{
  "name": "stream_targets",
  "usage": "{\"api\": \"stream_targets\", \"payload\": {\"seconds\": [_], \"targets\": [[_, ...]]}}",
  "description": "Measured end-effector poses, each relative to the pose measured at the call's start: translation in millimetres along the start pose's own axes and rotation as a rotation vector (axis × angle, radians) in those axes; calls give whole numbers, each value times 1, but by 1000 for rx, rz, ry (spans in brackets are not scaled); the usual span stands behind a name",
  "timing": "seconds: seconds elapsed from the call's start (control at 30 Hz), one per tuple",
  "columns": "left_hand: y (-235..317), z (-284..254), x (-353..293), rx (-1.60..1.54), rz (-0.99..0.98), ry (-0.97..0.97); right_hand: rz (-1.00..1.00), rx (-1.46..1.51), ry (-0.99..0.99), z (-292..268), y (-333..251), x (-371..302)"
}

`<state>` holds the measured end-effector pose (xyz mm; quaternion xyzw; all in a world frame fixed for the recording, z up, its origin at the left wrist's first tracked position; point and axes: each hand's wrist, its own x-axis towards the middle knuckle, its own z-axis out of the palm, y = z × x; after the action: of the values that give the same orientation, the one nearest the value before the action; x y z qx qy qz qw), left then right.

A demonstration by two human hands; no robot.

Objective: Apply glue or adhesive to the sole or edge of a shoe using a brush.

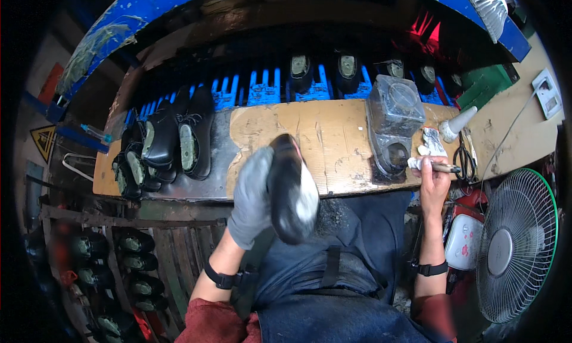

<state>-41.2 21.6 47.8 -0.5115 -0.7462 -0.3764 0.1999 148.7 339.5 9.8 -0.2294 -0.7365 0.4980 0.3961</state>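
Note:
My left hand (249, 200), in a grey glove, is closed around a black shoe (283, 182) held above the front edge of the bench. A pale patch shows along the shoe's right side, and its toe points toward me. In my bare right hand (435, 185) is a brush (444, 167) with a wooden handle and a whitish head pointing left. That head is beside the dark round well (394, 155) of a dispenser, below its cloudy clear tank (398, 105). I cannot tell whether the brush touches the well.
Several black shoes (193, 131) stand at the bench's left. Others ride blue conveyor slats (265, 88) behind the cardboard-covered bench (333, 125). Right of the dispenser are a white cone (457, 124) and scissors (464, 158). A fan (515, 245) stands lower right; racked shoes (143, 262) lower left.

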Motion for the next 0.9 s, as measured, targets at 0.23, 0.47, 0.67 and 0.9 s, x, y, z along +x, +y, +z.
{"api": "stream_targets", "payload": {"seconds": [0.23,0.47,0.67,0.9], "targets": [[9,1,-53,-14,72,-119,146,459,-43,57,-21,-31],[13,1,-62,-27,-33,-139,360,459,-383,152,-64,-8],[5,2,-80,-96,-162,-178,449,367,-450,142,-68,-19],[3,3,-88,-131,-191,-207,311,249,-308,202,-45,24]]}}
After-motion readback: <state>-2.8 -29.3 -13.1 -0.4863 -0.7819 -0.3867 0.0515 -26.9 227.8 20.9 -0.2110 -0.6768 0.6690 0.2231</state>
